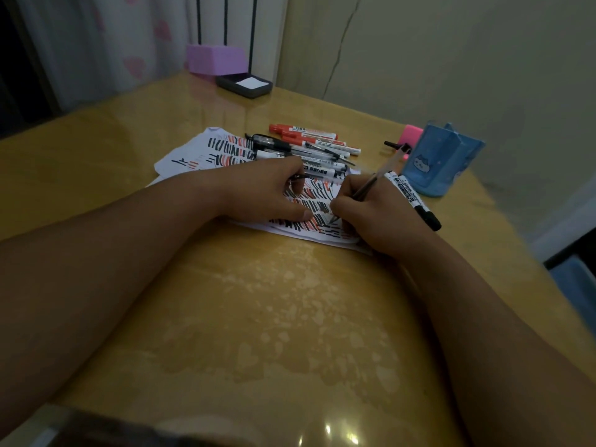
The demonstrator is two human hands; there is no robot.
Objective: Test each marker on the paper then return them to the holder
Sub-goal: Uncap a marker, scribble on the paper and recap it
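The near half of the table (258, 317) is open. Beyond the paper (180, 159), a heap of markers (309, 146) blocks the middle. A black-capped marker (412, 198) lies across the narrow gap between the right hand (377, 217), gripping a pen (371, 185), and the blue holder (442, 159).

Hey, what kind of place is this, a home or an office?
Probably a desk at home, maybe in a bedroom or study: a heart-patterned curtain hangs behind the glossy wooden table, which holds a blue cat-print pen holder and scribbled test paper.

The right hand (380, 217) grips a pen (375, 180), tip on the striped paper (187, 156) where the left hand (267, 191) rests.
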